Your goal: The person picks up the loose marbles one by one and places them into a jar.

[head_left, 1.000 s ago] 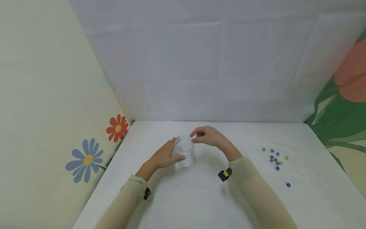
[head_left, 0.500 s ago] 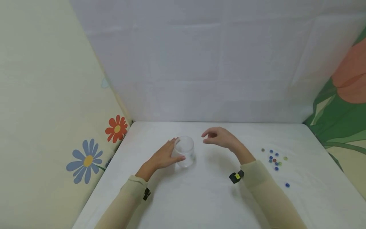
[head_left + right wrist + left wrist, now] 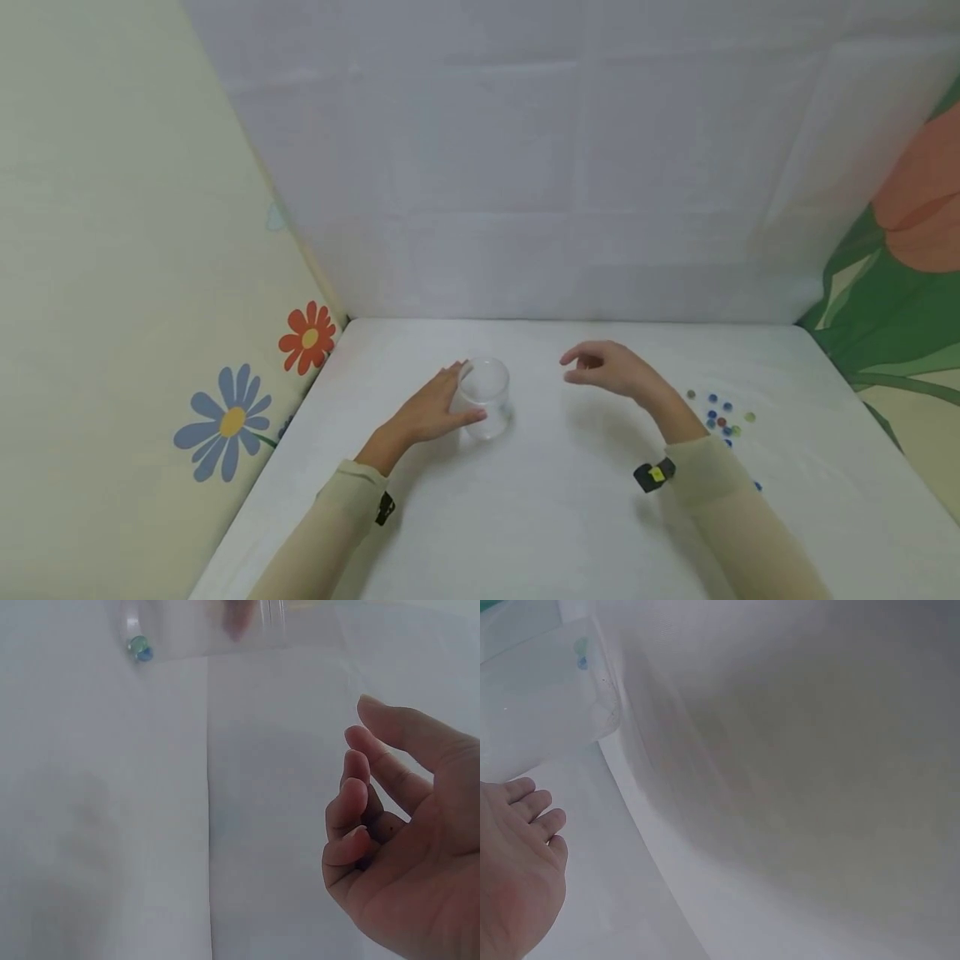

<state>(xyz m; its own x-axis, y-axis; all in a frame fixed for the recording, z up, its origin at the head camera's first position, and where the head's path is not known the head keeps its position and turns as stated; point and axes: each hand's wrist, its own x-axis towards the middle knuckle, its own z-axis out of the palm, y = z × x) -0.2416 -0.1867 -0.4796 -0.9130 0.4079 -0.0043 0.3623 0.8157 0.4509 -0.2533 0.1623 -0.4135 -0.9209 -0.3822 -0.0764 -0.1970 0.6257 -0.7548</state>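
Note:
A clear cylindrical jar [image 3: 487, 392] stands upright on the white table, left of centre. My left hand [image 3: 423, 410] holds it from the left, fingers along the far side and thumb across the front; the left wrist view shows the fingers [image 3: 549, 821] beside its wall. At the jar's bottom, a green marble [image 3: 138, 645] and a blue marble [image 3: 145, 655] show through in the right wrist view. My right hand [image 3: 611, 367] hovers over the table between the jar and the loose marbles [image 3: 712, 398], its fingers loosely bent with nothing between them.
Several blue, green and reddish glass marbles lie scattered on the right of the white-covered table [image 3: 525, 517], some partly behind the right sleeve [image 3: 738, 508]. A white sheet [image 3: 480, 167] rises at the back. Flower-patterned panels [image 3: 112, 292] flank the sides.
My right hand has moved from the jar's rim rightward toward the loose marbles. Its sleeve now overlaps a few of them. My left hand and the jar have stayed in place.

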